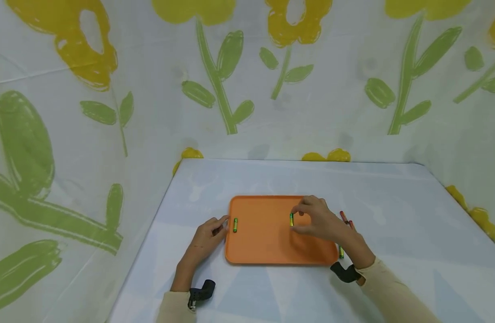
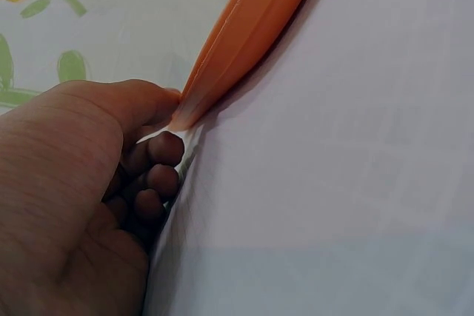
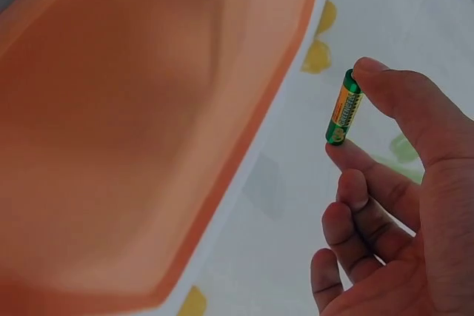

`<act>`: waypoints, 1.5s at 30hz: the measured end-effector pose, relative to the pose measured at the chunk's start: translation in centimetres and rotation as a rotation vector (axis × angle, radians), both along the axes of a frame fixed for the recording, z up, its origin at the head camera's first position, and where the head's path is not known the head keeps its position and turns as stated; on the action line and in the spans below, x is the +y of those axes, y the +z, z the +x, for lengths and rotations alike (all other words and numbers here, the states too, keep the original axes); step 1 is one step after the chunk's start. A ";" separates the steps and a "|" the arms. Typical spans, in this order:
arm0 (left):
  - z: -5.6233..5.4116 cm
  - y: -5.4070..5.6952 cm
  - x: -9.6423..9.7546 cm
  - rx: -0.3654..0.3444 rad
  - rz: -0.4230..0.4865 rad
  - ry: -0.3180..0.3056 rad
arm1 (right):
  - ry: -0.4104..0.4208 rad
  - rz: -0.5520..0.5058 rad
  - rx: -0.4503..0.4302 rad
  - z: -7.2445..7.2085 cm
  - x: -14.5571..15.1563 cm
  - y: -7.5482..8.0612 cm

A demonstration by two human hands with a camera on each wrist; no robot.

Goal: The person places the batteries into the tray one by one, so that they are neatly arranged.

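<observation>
My right hand (image 1: 317,220) pinches a small green and yellow battery (image 3: 344,109) by its two ends, between thumb and index finger. In the head view that battery is upright over the right part of an orange tray (image 1: 263,246). The right hand's other fingers are loosely bent. My left hand (image 1: 207,237) rests beside the tray's left edge, its fingertips right at the rim. In the left wrist view the left thumb meets the tray wall (image 2: 244,27), with the other fingers relaxed below. A second green battery (image 1: 235,225) lies inside the tray near its left side.
Right of the tray lie red batteries (image 1: 343,216) and a green battery (image 1: 341,252), partly hidden by the right forearm. The tray sits on a pale patterned table cover (image 1: 247,291). Behind the table hangs a flower-printed cloth (image 1: 336,121). Black straps (image 1: 201,291) circle both wrists.
</observation>
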State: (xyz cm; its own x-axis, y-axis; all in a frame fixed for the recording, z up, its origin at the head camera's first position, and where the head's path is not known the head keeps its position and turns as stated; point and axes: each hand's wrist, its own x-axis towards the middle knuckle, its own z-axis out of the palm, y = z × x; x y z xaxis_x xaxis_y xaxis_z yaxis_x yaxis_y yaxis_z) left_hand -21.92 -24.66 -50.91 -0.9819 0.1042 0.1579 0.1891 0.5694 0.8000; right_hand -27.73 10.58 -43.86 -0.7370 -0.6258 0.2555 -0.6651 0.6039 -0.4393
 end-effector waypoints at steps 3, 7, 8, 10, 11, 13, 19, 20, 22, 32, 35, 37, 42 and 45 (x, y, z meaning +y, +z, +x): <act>-0.1 0.0 0.1 -0.007 -0.009 0.000 | -0.006 0.024 -0.020 -0.1 -0.6 -0.1; -0.2 0.0 0.1 -0.017 -0.011 -0.004 | 0.000 0.044 -0.018 -0.2 -1.5 0.0; -0.2 0.1 0.1 -0.015 -0.011 -0.006 | 0.005 0.046 -0.017 -0.3 -1.6 0.0; -0.3 0.1 0.1 -0.013 -0.001 -0.014 | 0.014 0.053 -0.014 -0.4 -2.0 -0.1; -0.3 0.1 0.1 -0.011 0.000 -0.017 | 0.019 0.056 -0.017 -0.4 -2.2 -0.1; -0.4 0.1 0.2 -0.005 0.001 -0.025 | 0.026 0.060 -0.024 -0.4 -2.6 -0.3; -0.4 0.0 0.3 -0.002 -0.032 -0.030 | 0.056 0.054 -0.005 -0.7 -3.5 -1.0; -0.4 0.0 0.3 -0.001 -0.036 -0.028 | 0.061 0.055 0.002 -0.8 -3.6 -1.1; -0.4 0.0 0.3 -0.004 -0.032 -0.026 | 0.068 0.057 0.006 -0.9 -3.9 -1.2; -0.2 0.2 -0.1 -0.017 -0.011 -0.028 | 0.086 0.081 -0.026 -1.0 -5.8 -0.8; -0.2 0.1 -0.1 -0.019 -0.017 -0.025 | 0.097 0.085 -0.026 -1.0 -6.2 -0.9; -0.2 0.0 -0.2 -0.019 -0.021 -0.022 | 0.106 0.090 -0.022 -1.1 -6.5 -1.0; -0.1 -0.1 -0.4 -0.030 -0.013 -0.013 | 0.129 0.112 -0.009 -1.6 -7.2 -1.6; -0.3 -0.2 -0.3 -0.040 -0.009 -0.009 | 0.137 0.121 -0.008 -1.8 -7.5 -1.7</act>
State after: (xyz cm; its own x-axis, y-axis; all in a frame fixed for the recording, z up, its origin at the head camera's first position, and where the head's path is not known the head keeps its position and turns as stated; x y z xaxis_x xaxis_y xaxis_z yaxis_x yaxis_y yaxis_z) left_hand -22.17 -24.95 -51.11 -0.9865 0.1145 0.1173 0.1621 0.5749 0.8020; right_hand -29.50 3.06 -45.52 -0.6441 -0.7467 0.1663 -0.7418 0.5565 -0.3743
